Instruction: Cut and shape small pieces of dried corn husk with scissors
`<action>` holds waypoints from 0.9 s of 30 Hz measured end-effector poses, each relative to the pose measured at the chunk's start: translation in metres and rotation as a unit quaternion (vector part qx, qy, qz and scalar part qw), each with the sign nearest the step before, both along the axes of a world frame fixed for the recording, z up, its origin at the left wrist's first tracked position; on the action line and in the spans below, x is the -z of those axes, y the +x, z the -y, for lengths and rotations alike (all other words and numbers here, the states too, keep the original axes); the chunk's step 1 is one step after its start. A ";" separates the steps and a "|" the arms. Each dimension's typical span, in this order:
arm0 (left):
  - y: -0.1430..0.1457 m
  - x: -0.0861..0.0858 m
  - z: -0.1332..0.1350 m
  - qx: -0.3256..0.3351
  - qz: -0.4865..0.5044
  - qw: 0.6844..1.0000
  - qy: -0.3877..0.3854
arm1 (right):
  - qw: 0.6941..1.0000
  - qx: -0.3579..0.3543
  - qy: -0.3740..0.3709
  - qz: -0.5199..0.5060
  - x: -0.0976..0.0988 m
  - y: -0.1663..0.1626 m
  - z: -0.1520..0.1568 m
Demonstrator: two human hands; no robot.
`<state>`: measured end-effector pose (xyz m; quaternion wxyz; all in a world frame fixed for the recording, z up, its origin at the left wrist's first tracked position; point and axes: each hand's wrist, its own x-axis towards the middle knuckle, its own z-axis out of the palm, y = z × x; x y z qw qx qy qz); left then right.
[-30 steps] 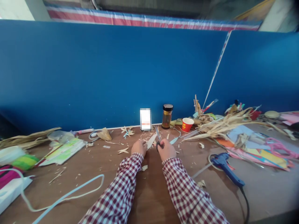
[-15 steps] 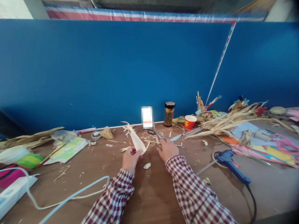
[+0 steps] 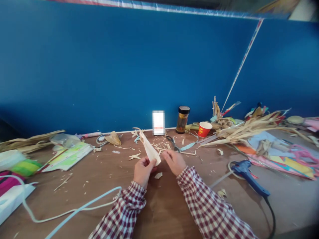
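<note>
My left hand (image 3: 144,171) pinches a pale, pointed piece of corn husk (image 3: 150,149) by its lower end. The husk slants up and away to the left, its dry tip curled. My right hand (image 3: 175,161) is raised just right of the husk, fingers bent and drawn together; whether anything small is in them I cannot make out. Just beyond this hand are dark-handled scissors (image 3: 171,142), partly hidden by it. Husk scraps and thin slivers (image 3: 159,146) lie scattered around, and a small pale scrap (image 3: 158,175) rests between my hands.
A lidded jar (image 3: 183,120) and a red paper cup (image 3: 205,129) stand by the blue partition (image 3: 112,66). On the right are a husk pile (image 3: 249,131), coloured papers and a blue glue gun (image 3: 250,177). A cable (image 3: 82,207) and power strip (image 3: 15,202) occupy the left.
My right hand has lifted off the scissors area and come toward the husk, its fingers drawing together. The scissors have shifted slightly right. My left hand keeps hold of the husk.
</note>
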<state>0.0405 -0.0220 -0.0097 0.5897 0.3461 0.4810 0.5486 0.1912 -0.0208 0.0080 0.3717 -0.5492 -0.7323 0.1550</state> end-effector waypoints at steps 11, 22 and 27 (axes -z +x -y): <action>0.003 0.001 0.001 -0.014 -0.028 0.999 -0.014 | 0.968 0.011 -0.075 -0.240 0.020 -0.012 -0.008; -0.007 -0.001 -0.003 -0.029 -0.117 0.982 0.144 | 0.997 -0.059 0.025 -0.042 0.016 -0.021 0.005; -0.011 0.009 -0.004 -0.068 -0.174 0.969 0.161 | 0.992 -0.084 -0.015 -0.094 0.009 -0.030 0.014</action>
